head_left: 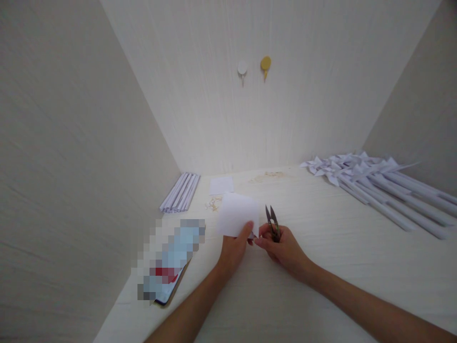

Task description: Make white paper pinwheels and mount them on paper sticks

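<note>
At the counter's (321,267) centre, the left hand (233,252) pinches a white paper square (237,214); the right hand (283,247), at its 3 o'clock, grips thread snips (273,220), blades parted. A cut looks imminent, needing blades brought onto the paper's edge.

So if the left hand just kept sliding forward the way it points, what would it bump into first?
Probably the small white paper square lying flat beyond the sheet that the left hand holds, with tiny scraps just left of that line; depth is hard to judge.
</note>
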Motion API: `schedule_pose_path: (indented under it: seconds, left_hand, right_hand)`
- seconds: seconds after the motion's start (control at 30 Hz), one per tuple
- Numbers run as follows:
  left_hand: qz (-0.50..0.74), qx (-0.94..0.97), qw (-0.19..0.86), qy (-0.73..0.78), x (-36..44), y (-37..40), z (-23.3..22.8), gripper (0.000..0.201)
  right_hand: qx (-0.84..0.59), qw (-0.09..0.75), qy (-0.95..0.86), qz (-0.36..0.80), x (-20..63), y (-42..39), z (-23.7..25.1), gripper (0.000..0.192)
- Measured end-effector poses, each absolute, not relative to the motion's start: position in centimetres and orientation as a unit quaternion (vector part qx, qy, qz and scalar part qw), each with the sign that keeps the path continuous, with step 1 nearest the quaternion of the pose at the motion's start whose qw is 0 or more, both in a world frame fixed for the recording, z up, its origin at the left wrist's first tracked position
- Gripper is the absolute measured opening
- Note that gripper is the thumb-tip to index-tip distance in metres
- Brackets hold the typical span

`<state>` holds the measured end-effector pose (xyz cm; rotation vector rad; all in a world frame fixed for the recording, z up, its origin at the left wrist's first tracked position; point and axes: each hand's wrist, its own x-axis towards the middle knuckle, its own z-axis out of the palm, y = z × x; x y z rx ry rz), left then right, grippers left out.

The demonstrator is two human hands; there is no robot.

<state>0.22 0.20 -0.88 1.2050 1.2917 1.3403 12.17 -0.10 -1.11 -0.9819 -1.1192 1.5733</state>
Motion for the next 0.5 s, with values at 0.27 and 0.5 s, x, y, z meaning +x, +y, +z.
schedule_pose_path:
  seconds: [0.27,0.5]
  left_hand:
    - [0.54,0.475,0.447,0.532,0.48,-0.12,-0.42,0.024]
    - [0.53,0.481,0.46,0.525,0.55,-0.24,-0.19,0.025]
  right_hand:
    - [-0.416,0.468,-0.459,0.63,12.05,-0.14,-1.01,0.035]
    - [-0.399,0.464,-0.461,0.643,12.15,-0.11,-1.19,0.037]
